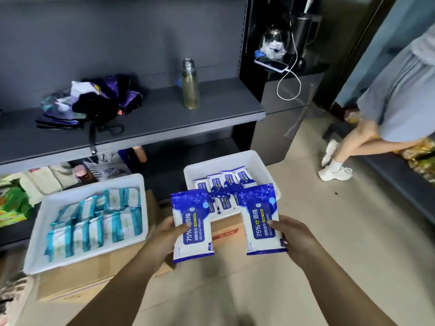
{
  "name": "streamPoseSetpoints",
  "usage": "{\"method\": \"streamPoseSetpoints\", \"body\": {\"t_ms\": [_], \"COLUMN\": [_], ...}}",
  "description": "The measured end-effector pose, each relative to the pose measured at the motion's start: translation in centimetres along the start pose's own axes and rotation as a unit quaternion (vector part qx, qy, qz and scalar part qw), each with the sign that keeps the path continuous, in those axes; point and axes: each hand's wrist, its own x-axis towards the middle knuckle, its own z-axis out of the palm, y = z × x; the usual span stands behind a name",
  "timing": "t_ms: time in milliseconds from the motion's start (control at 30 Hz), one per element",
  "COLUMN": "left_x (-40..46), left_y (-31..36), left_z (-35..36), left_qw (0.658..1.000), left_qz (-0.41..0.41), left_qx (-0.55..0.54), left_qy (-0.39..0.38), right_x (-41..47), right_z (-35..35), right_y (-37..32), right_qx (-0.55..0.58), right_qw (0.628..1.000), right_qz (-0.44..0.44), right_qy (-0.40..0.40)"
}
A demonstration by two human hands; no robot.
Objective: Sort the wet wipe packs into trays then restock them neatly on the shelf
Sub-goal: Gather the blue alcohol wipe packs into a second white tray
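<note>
One blue alcohol-wipe pack is pinched by the left hand, another by the right hand, at lower centre before the blue-pack tray. The teal-pack tray at left is filled; restocking the shelf remains.

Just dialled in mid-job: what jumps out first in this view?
Two blue alcohol wipe packs, one gripped in the left hand and one in the right hand, held up low in the middle of the view. Behind them sit two white trays on cardboard boxes: the left tray filled with teal-striped packs, the right tray holding more blue packs.
</note>
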Motion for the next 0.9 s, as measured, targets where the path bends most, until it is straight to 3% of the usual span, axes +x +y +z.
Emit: {"method": "streamPoseSetpoints", "body": {"t_ms": [233,400,700,800,900], "left_x": [5.5,12.3,26.7,32.3,37.4], "left_y": [-1.2,-0.2,0.9,-1.4,-3.6], "left_z": [6.7,7.9,7.7,7.7,8.2], "left_qw": [0.994,0.991,0.972,0.962,0.959], "left_qz": [-0.070,-0.065,-0.164,-0.207,-0.194], "left_qx": [-0.081,-0.108,-0.097,-0.060,-0.035], "left_qy": [0.038,0.040,0.137,0.168,0.203], "right_x": [7.9,14.9,28.4,34.9,41.9], "right_z": [-3.7,-1.9,1.4,3.6,6.1], "right_y": [-1.9,-3.8,-5.3,-3.9,-1.7], "right_qx": [0.013,0.000,-0.051,-0.157,-0.245], "right_qw": [0.997,0.993,0.979,0.966,0.947], "right_qz": [0.076,0.117,0.196,0.206,0.204], "right_qy": [-0.012,0.010,0.026,0.004,-0.037]}}
